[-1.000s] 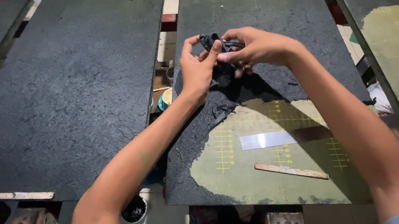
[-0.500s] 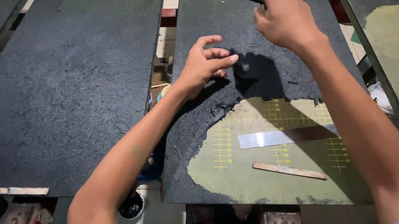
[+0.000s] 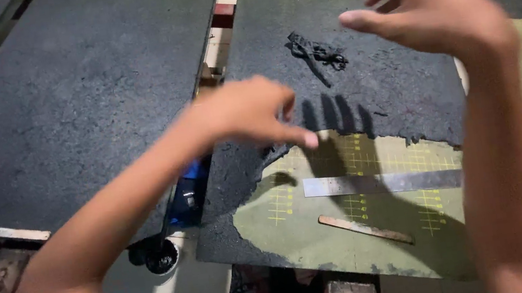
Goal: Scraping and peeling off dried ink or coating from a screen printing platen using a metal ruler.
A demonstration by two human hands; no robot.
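right hand (image 3: 438, 9) blurred, black scrap (image 3: 318, 53) — perhaps cord

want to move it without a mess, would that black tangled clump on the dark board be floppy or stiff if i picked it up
The black clump looks like thin, loosely tangled strands, so it would probably droop and feel light. It lies flat on the gritty dark board, so rolling seems unlikely; pushed, it may snag or smear. Both hands, left and right, are off it.

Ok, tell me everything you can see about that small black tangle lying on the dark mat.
The tangle is a small black clump of what looks like cord or thin strips, loosely knotted, with one strand trailing down and to the right. It lies flat on the mat, on the dark gritty coating toward the far edge, above the bare green gridded patch. Neither hand touches it; the right hand hovers nearest, open.
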